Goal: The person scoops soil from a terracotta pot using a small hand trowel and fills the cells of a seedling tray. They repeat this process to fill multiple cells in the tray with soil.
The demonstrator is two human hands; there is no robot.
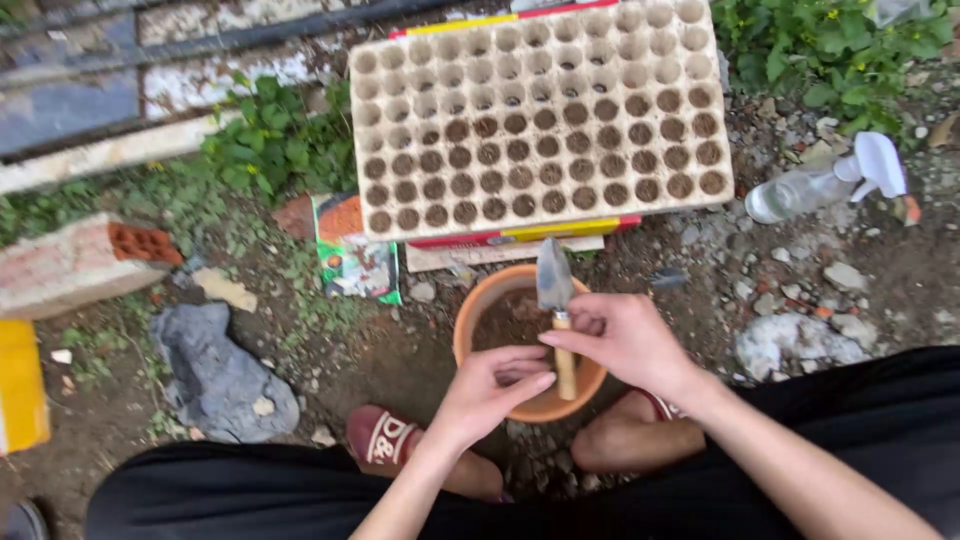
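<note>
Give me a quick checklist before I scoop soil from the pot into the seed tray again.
1. Trowel gripped by right hand: ok.
2. Left hand steadying the handle end: ok.
3. Clay pot holds soil: ok.
4. Seed tray level on its box: ok.
5. Empty cells left in back rows: ok.
6. Spray bottle has water: cannot tell.

Small metal trowel (554,290) with wooden handle, blade up, over soil-filled terracotta pot (480,310)
</note>
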